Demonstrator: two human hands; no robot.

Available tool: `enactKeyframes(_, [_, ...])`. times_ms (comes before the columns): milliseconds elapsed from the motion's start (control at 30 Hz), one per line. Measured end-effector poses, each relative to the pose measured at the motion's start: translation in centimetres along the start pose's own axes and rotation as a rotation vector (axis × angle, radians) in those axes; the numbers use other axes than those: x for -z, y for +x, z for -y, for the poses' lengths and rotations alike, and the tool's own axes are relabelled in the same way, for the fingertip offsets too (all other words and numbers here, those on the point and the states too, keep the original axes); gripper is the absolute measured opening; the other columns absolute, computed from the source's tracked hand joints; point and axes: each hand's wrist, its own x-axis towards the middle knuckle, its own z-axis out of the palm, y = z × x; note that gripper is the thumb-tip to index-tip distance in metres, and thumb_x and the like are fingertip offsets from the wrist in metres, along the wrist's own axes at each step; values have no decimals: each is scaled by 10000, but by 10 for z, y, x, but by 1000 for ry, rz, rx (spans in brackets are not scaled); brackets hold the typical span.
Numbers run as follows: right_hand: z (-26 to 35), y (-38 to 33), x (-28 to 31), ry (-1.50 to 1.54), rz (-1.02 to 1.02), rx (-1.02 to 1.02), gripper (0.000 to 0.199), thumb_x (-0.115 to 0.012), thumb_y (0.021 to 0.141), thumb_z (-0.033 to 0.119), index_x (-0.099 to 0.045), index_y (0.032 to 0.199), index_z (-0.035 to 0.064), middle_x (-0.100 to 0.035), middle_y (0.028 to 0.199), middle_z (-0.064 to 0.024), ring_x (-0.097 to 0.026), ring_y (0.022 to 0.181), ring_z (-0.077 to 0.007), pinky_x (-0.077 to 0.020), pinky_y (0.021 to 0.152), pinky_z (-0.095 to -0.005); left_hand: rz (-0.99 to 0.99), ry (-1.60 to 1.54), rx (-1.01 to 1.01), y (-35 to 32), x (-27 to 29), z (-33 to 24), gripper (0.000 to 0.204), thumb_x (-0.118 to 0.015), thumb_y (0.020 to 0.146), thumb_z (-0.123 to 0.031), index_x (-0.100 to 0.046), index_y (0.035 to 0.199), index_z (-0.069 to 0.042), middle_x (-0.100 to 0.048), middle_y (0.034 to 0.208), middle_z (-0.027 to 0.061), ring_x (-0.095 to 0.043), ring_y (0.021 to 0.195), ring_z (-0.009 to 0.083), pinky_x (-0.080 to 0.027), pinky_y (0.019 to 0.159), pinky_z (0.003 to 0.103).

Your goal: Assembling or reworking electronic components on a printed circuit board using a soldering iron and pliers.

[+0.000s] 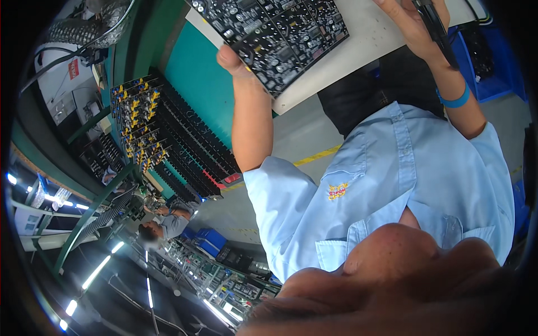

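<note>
A dark panel of circuit boards, crowded with small components, lies tilted at the top over a pale work surface. My left hand grips its left edge; the thumb shows and the other fingers are hidden by the panel. At the top right my right hand is closed around a long, dark, tapering tool, whose exact kind I cannot make out. That hand is apart from the panel and partly cut off by the frame's upper edge. A blue band circles my right wrist.
Left of my left arm, a teal surface borders rows of black strips and boards with yellow and blue parts. A blue bin with dark contents stands at right. Another person is farther off, lower left.
</note>
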Motion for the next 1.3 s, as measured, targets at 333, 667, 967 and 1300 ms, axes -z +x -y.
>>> enactKeyframes(333, [-7,3,5,-447,281,707,570,-786,788,12,-509,1284,-37,-653,1093,-152,-661,864,-216,-540,785,-303,-135,403,75,-4,-16,-9,958,-889,655,-316,-426,1484,-188,-560,1404,96,-553,1238,332,-409,1071,567])
enactKeyframes(667, [7,-2,-7,-201,316,696,524,-815,782,62,-571,1235,-41,-663,1082,-156,-667,868,-239,-539,776,-297,-216,491,-81,13,-35,2,822,-779,780,-435,-421,1487,-217,-530,1436,105,-488,1323,352,-403,1071,602])
enactKeyframes(967, [-7,-2,-1,-188,176,190,529,-780,809,27,-534,1274,-27,-666,1065,-148,-666,867,-220,-533,774,-286,-487,119,70,21,-31,-8,579,-490,984,-522,-547,1395,-117,-610,1343,116,-627,1149,269,-500,996,450])
enactKeyframes(1300, [-4,0,-6,-133,199,243,520,-752,824,-22,-513,1286,-30,-662,1043,-143,-673,848,-179,-539,716,-249,-377,-322,269,10,-28,-30,653,-421,1007,-517,-468,1436,-28,-603,1332,185,-608,1176,314,-503,973,444])
